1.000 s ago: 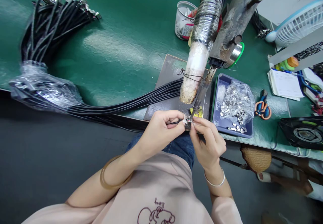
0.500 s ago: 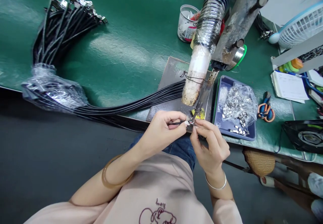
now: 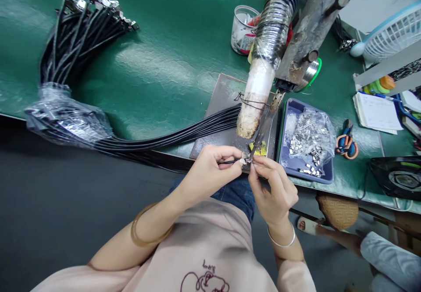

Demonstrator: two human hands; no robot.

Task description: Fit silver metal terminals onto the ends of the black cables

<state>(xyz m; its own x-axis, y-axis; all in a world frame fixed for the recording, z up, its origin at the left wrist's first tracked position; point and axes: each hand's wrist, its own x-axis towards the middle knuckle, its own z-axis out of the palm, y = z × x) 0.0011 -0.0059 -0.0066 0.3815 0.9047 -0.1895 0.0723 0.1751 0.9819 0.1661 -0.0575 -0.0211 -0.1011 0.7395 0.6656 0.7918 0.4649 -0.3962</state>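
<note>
Because the left hand (image 3: 210,169) pinches the thin wire (image 3: 230,162) and the right hand (image 3: 271,186) pinches the tiny clip (image 3: 249,161) right under the hot iron tip (image 3: 255,147), a slip could burn a finger.

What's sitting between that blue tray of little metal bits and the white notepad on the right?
In the head view, orange-handled pliers lie on the green mat between the blue tray and the notepad.

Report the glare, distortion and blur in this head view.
Head view: overhead light glares off the green table and the plastic wrap; wide-angle lens bows the table edge; both hands, left hand and right hand, stay sharp; the lower right corner is blurred.
</note>
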